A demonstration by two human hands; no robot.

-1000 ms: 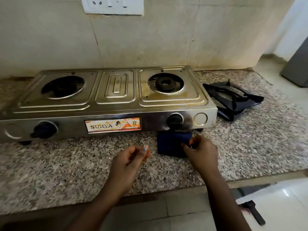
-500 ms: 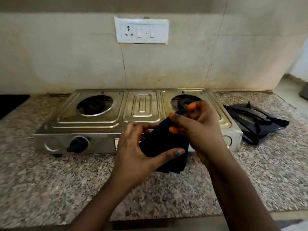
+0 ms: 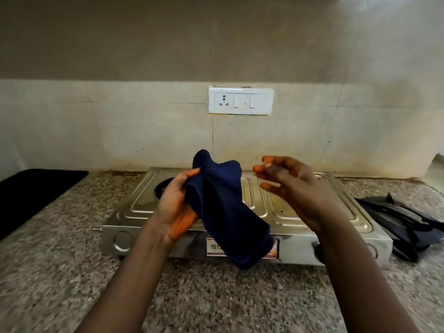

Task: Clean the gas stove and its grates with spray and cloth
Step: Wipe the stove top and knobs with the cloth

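Observation:
A steel two-burner gas stove (image 3: 283, 212) stands on the granite counter, its burners bare. Above its middle my left hand (image 3: 176, 205) grips a dark blue cloth (image 3: 223, 207) that hangs down in front of the stove's label. My right hand (image 3: 293, 188) hovers just right of the cloth with fingers spread and loosely bent, holding nothing. Two black grates (image 3: 406, 224) lie stacked on the counter to the right of the stove. No spray bottle is in view.
A black mat (image 3: 33, 195) lies at the counter's far left. A white switch and socket plate (image 3: 240, 100) is on the tiled wall behind the stove. Speckled granite counter (image 3: 228, 296) stretches in front of the stove.
The cloth was picked up off the counter in front of the stove and raised. My right hand has let go of it; my left hand now holds it alone. The camera tilted up.

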